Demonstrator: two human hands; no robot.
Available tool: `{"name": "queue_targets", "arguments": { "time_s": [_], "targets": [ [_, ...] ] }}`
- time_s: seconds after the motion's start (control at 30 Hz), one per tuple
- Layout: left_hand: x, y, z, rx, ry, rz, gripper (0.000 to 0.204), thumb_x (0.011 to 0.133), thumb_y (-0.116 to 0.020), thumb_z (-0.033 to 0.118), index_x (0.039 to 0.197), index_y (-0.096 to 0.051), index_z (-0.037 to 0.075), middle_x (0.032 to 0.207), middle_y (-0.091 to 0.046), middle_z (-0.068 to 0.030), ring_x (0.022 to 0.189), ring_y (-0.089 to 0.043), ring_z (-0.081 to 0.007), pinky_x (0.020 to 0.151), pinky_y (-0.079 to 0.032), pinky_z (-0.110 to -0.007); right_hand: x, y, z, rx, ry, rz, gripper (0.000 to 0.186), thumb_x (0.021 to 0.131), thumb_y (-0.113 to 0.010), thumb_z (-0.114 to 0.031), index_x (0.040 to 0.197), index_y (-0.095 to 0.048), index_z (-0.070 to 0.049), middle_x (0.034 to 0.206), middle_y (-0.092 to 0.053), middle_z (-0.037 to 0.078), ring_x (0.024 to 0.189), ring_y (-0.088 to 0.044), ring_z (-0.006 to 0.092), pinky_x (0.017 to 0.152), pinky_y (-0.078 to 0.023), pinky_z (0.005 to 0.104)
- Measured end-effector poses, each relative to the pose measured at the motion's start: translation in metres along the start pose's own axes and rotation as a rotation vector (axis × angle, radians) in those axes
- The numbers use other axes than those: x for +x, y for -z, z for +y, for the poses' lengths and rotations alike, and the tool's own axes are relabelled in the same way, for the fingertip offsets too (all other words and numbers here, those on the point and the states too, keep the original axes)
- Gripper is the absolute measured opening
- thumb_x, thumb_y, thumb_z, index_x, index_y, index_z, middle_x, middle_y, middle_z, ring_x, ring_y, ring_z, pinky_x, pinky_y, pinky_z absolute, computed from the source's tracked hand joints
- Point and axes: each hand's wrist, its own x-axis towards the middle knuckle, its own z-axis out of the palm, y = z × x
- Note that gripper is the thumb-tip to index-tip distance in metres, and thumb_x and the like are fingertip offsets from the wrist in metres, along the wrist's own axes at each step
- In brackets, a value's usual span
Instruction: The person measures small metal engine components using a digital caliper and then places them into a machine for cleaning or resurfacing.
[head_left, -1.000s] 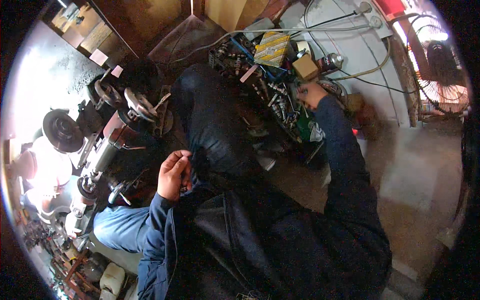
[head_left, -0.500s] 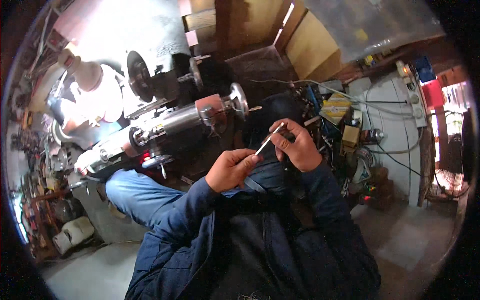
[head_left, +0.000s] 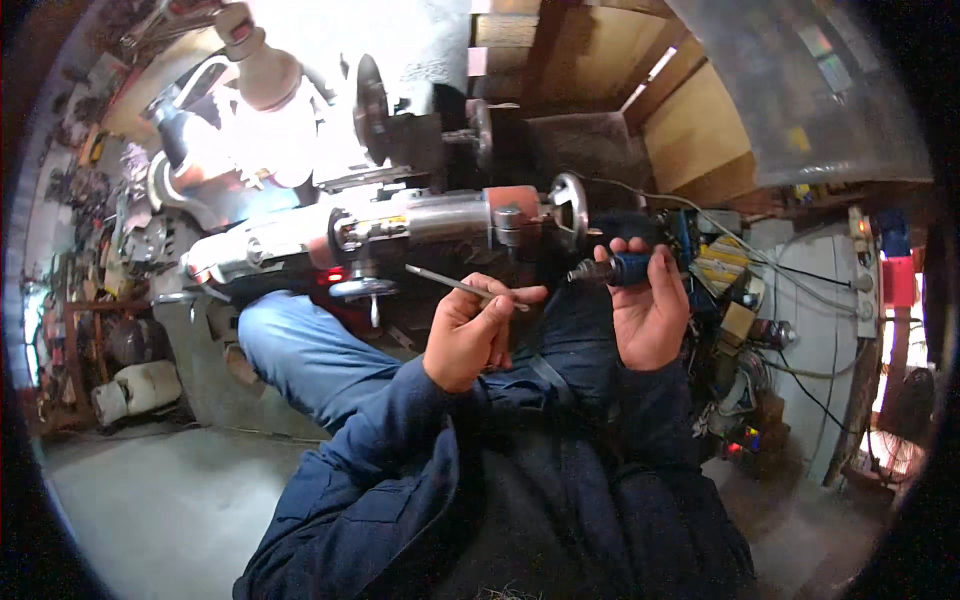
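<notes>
My left hand [head_left: 468, 335] is closed around a thin light-grey rod [head_left: 440, 279], which slants up to the left past the thumb. Its index finger points to the right. Opposite, my right hand [head_left: 655, 320] grips a short, dark blue cylindrical tool [head_left: 628, 268] between thumb and fingers. A narrower metal nose [head_left: 588, 271] on that tool points left, towards the rod. Rod and tool are apart, both held above my lap. The tool's exact kind cannot be made out.
A metal lathe [head_left: 420, 222] with a handwheel [head_left: 570, 208] stretches just beyond my hands. A bright lamp [head_left: 268, 78] stands behind it at the left. Cluttered tools and a yellow-striped box [head_left: 722, 262] lie to the right, with cables along the white panel [head_left: 800, 370].
My right hand has let go of the rod and now holds the dark blue tool, further right. My left hand keeps the rod, now tilted the other way. The view has shifted.
</notes>
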Motion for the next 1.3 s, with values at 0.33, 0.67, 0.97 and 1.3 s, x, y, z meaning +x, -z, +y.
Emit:
{"name": "queue_targets", "arguments": {
  "time_s": [0.33, 0.67, 0.97, 1.3],
  "targets": [
    [0.002, -0.007, 0.0, 0.04, -0.141, 0.129, 0.016, 0.106, -0.058, 0.017, 0.101, -0.053, 0.003, 0.127, -0.067, -0.0278, 0.044, -0.051, -0.0075, 0.043, -0.051, -0.025, -0.022, -0.03, 0.032, -0.045, -0.123, 0.03, 0.019, 0.109, -0.05, -0.02, 0.116, -0.057, -0.004, 0.12, -0.064, 0.015, 0.119, -0.063, 0.0339, 0.109, -0.049, 0.0523],
    [0.001, -0.01, 0.001, 0.076, -0.223, 0.139, 0.008, 0.102, -0.063, 0.009, 0.104, -0.06, 0.002, 0.126, -0.071, -0.0175, 0.058, -0.058, -0.0046, 0.05, -0.051, -0.021, -0.029, -0.02, 0.044, -0.048, -0.158, 0.09, 0.038, 0.109, -0.05, -0.025, 0.127, -0.053, 0.008, 0.131, -0.06, 0.022, 0.127, -0.06, 0.0324, 0.111, -0.05, 0.0474],
    [-0.006, -0.006, 0.002, 0.094, -0.275, 0.283, 0.015, 0.103, -0.062, 0.017, 0.104, -0.061, 0.002, 0.118, -0.073, -0.0181, 0.052, -0.055, -0.0033, 0.046, -0.048, -0.02, -0.034, -0.03, 0.05, -0.058, -0.238, 0.078, 0.045, 0.109, -0.051, -0.03, 0.132, -0.052, 0.008, 0.139, -0.057, 0.026, 0.128, -0.06, 0.0305, 0.101, -0.057, 0.0378],
    [-0.013, 0.004, 0.01, 0.079, -0.294, 0.255, 0.01, 0.102, -0.064, 0.012, 0.105, -0.063, 0.003, 0.119, -0.073, -0.0182, 0.056, -0.059, -0.0042, 0.048, -0.05, -0.02, -0.032, -0.045, 0.055, -0.152, -0.183, 0.104, 0.043, 0.108, -0.053, -0.03, 0.127, -0.051, 0.008, 0.123, -0.066, 0.024, 0.114, -0.068, 0.0304, 0.087, -0.066, 0.0379]
  ]
}}
